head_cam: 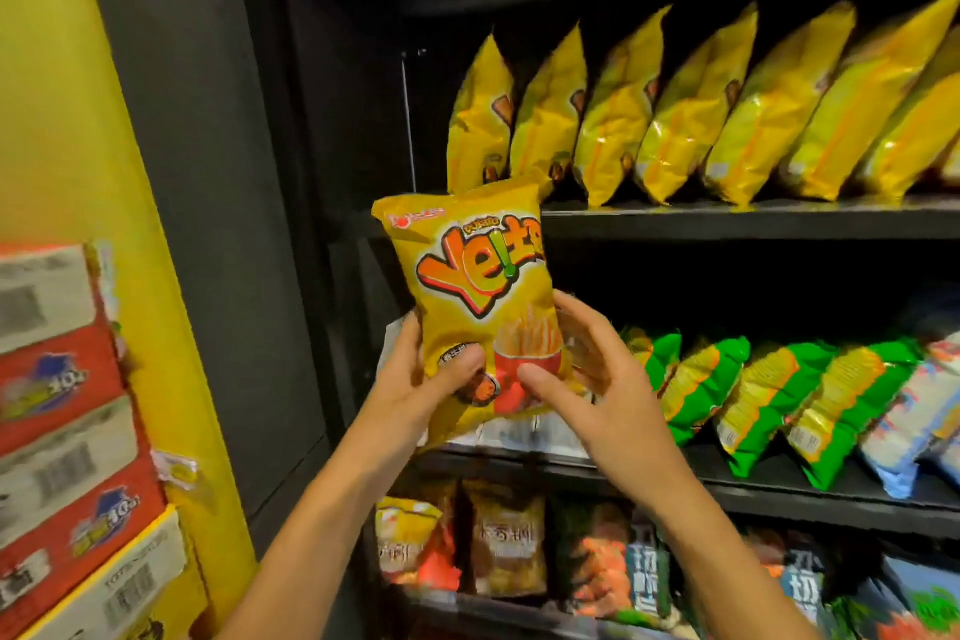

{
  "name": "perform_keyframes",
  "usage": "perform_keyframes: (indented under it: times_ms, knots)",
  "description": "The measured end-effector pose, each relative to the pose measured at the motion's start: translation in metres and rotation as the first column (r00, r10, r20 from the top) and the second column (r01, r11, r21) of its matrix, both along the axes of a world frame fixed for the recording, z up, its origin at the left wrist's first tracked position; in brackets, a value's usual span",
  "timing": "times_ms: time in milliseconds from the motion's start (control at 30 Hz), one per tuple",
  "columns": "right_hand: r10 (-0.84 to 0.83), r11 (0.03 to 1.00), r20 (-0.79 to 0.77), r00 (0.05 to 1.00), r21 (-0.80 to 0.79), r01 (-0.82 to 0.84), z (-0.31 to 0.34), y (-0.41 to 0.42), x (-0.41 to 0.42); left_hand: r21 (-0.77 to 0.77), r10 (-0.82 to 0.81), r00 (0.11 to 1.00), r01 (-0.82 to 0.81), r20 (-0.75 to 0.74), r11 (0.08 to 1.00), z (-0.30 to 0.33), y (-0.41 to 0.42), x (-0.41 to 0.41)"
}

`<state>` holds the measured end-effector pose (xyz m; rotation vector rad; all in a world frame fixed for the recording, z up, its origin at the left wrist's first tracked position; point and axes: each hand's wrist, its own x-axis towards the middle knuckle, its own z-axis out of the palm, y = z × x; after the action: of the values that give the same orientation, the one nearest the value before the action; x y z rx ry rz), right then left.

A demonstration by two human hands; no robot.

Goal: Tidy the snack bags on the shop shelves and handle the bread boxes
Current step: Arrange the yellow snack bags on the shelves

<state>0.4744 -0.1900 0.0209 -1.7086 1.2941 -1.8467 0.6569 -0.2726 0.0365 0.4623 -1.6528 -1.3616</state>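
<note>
A yellow snack bag [480,307] is standing upright in the air in front of the black shelves [748,224], long axis vertical, top edge leaning slightly left, printed front facing the camera. The left hand [415,379] is gripping its lower left edge, thumb pressing on the front; the right hand [597,379] is gripping the lower right, fingers [576,322] curling behind. Seven yellow bags [727,120] are leaning in a row on the upper shelf; at least four green bags [769,395] are leaning below. Stacked cartons [67,431] are sitting at left.
</note>
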Motion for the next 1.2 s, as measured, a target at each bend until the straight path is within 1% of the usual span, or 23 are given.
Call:
perform_keyframes:
  times_ms: [100,200,300,367,433,467,533,600,667,833,900,1033,1100,1200]
  knots:
    - [-0.003,0.997,-0.044,0.999,-0.079,-0.001,0.038,-0.023,0.005,-0.111,-0.023,1.000,0.023,0.000,0.994,0.039,-0.017,0.009]
    - [0.019,0.992,-0.053,0.998,-0.120,-0.025,0.073,-0.041,0.008,-0.164,-0.052,0.998,0.046,-0.031,0.985,0.071,-0.033,0.016]
    - [0.011,0.990,-0.095,0.995,-0.138,-0.025,0.103,-0.062,0.010,-0.216,-0.028,0.998,0.015,-0.056,0.976,0.096,-0.054,0.018]
    - [0.007,0.989,-0.134,0.991,-0.146,-0.027,0.120,-0.079,0.009,-0.245,0.010,0.996,-0.031,-0.088,0.969,0.111,-0.069,0.018]
    - [-0.022,0.989,-0.184,0.983,-0.150,-0.006,0.135,-0.098,0.006,-0.304,0.086,0.988,-0.121,-0.126,0.945,0.124,-0.083,0.017]
    - [-0.050,0.987,-0.199,0.979,-0.157,0.018,0.141,-0.108,0.002,-0.339,0.131,0.980,-0.176,-0.150,0.924,0.129,-0.088,0.016]
    - [-0.169,0.974,-0.225,0.960,-0.190,0.127,0.152,-0.130,-0.006,-0.422,0.210,0.959,-0.273,-0.191,0.865,0.139,-0.099,0.011]
    - [-0.327,0.937,-0.295,0.898,-0.225,0.267,0.158,-0.153,-0.013,-0.487,0.297,0.932,-0.362,-0.207,0.795,0.145,-0.114,0.006]
    - [-0.444,0.893,-0.376,0.813,-0.259,0.368,0.161,-0.175,-0.013,-0.512,0.382,0.896,-0.443,-0.228,0.736,0.148,-0.133,0.000]
    - [-0.624,0.780,-0.500,0.601,-0.352,0.517,0.160,-0.213,-0.008,-0.505,0.495,0.838,-0.537,-0.228,0.676,0.151,-0.173,-0.019]
    - [-0.657,0.748,-0.528,0.537,-0.374,0.548,0.158,-0.217,-0.007,-0.505,0.522,0.826,-0.550,-0.212,0.665,0.152,-0.191,-0.027]
    - [-0.676,0.717,-0.593,0.438,-0.393,0.575,0.155,-0.216,-0.006,-0.534,0.583,0.803,-0.550,-0.125,0.643,0.156,-0.225,-0.038]
    - [-0.674,0.710,-0.615,0.409,-0.386,0.589,0.154,-0.216,-0.006,-0.558,0.591,0.804,-0.520,-0.064,0.647,0.157,-0.235,-0.042]
    - [-0.671,0.705,-0.631,0.389,-0.381,0.598,0.154,-0.216,-0.006,-0.600,0.562,0.825,-0.424,0.053,0.678,0.154,-0.244,-0.047]
